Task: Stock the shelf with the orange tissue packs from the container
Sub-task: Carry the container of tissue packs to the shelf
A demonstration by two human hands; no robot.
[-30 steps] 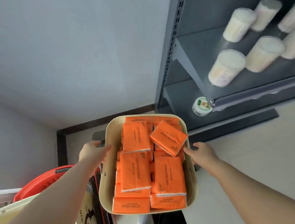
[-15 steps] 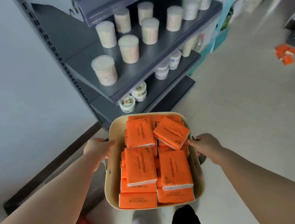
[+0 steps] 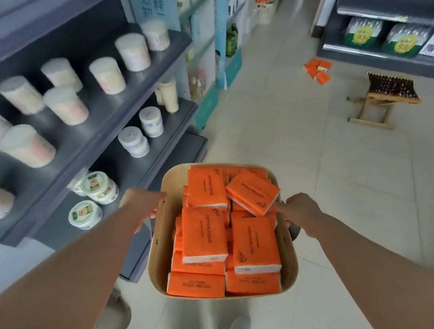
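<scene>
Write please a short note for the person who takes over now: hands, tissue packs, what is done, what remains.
Hands: the left hand grips the left rim of the beige container; the right hand grips its right side.
Things: the container, held above the floor, is full of orange tissue packs. A few loose orange packs lie on the floor ahead. The grey shelf stands at the left.
Done: no orange pack visible on the shelf.
Left: shelve all packs.

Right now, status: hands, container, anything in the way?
Left hand, right hand grip container sides. Orange tissue packs fill it. Stool and loose packs on floor ahead.
</scene>
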